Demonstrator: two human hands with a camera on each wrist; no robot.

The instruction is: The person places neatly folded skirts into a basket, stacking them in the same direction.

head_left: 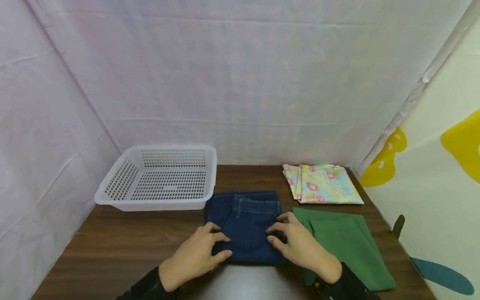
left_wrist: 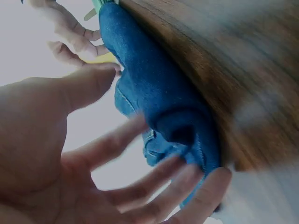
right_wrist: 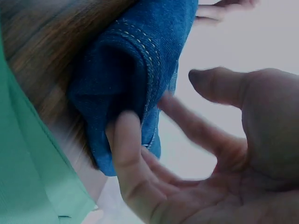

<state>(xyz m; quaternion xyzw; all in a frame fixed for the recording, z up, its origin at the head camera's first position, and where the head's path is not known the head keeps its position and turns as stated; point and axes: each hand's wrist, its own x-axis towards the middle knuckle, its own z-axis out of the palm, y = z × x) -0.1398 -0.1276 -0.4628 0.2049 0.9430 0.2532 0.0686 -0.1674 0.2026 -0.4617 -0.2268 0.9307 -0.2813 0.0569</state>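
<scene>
While a folded dark blue denim garment with a stitched waistband [head_left: 245,237] lies well in from the left and right edges of a dark brown wooden table [head_left: 112,246], the person's left hand [head_left: 198,252] is spread loosely at its left side and the right hand [head_left: 300,243] curves, fingers apart, at its right side; neither grips it, though blur in the wrist views leaves unclear which fingertips touch it; a white rectangular perforated plastic basket [head_left: 157,205] stands by the table's far left corner; a folded plain green cloth [head_left: 345,241] lies along the right edge, just beside the denim garment, and a folded pastel floral-printed cloth [head_left: 326,185] at the far right corner; the step in hand looks like squaring up the fold; the next move seems to call for light, even pressure from both sides, keeping the layers aligned.
</scene>
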